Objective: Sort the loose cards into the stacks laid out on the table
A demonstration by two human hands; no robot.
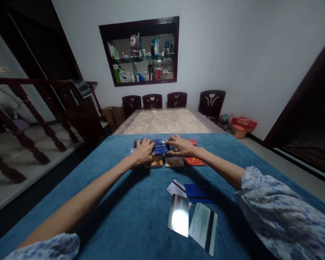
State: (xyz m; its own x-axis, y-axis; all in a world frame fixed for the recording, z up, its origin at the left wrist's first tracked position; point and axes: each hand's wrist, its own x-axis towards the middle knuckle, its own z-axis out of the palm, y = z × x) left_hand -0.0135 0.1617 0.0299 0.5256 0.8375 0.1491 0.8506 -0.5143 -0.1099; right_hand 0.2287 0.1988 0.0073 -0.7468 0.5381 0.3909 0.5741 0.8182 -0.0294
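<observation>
A blue printed card (160, 146) is held between my two hands, above rows of card stacks on a blue cloth. My left hand (144, 151) grips its left end with bent fingers. At its right end, my right hand (178, 145) pinches it. Just in front lie a gold card stack (154, 163), a tan card stack (174, 162) and a red card stack (195, 161). Another red card (191, 142) shows behind my right hand. Part of the back row is hidden by my hands.
Nearer on the blue cloth (119, 224) lie loose cards: a shiny silver one (179, 216), a pale one with a dark stripe (204, 227), a blue one (197, 193) and a white one (176, 188). Dark chairs (177, 100) stand beyond the table.
</observation>
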